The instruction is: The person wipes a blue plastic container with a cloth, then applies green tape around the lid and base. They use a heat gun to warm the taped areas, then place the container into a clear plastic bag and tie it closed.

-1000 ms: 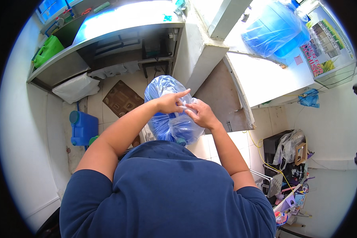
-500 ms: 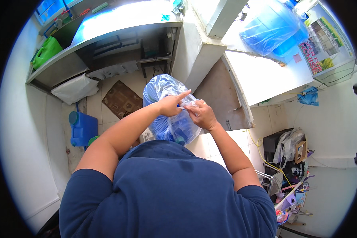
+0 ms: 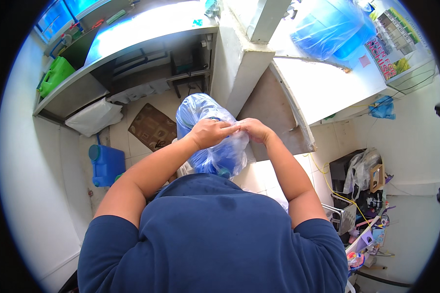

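Observation:
In front of my body stands a large blue water jug wrapped in a clear plastic bag. My left hand comes over the bag from the left, fingers pinched on the gathered plastic. From the right, my right hand meets it, also closed on the same gathered plastic. The fingertips of both hands touch or nearly touch. Bag film spreads below them, with the blue of the jug showing through. My hands hide part of the gathered plastic.
A blue jerrycan stands on the floor at left, near a brown mat and white sack. A pillar rises beyond my hands. Another plastic-covered blue jug is on the right counter. A metal stool stands at right.
My left hand's pointing finger has folded in toward the plastic. My right hand has shifted slightly up and right, and its wrist has turned. The view has tilted a little.

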Tool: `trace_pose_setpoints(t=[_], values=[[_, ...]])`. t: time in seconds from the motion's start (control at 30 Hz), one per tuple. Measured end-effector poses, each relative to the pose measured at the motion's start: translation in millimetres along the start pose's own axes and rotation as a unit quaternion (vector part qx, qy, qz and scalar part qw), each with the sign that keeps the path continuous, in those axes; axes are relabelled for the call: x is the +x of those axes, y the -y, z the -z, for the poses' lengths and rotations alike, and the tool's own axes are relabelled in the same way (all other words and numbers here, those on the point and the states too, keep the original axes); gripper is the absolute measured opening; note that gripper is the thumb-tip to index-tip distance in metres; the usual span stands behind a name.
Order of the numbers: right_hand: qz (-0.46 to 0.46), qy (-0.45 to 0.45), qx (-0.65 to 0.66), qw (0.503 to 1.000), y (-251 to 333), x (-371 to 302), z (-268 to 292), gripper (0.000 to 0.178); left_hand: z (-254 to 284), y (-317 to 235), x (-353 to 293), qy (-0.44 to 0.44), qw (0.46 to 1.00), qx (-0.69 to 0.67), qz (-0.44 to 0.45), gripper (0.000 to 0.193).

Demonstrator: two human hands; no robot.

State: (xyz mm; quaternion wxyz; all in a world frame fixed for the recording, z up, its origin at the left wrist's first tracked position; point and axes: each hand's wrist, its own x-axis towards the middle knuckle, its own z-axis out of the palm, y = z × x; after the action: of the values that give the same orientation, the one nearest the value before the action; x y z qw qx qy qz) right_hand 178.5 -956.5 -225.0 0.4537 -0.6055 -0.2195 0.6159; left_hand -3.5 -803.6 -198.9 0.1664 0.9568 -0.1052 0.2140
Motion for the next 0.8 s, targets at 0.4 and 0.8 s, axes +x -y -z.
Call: trace_pose_setpoints(t=[0.4,0.8], values=[[0.221,-0.219,0.187,0.932,-79,12,-28,0.025,53,0,-47,0.123,0.964,-0.099,0.212,0.013],[0.242,-0.379,-0.24,0.86,-111,30,-39,0.021,59,-6,-24,0.073,0.883,-0.384,0.261,0.023]])
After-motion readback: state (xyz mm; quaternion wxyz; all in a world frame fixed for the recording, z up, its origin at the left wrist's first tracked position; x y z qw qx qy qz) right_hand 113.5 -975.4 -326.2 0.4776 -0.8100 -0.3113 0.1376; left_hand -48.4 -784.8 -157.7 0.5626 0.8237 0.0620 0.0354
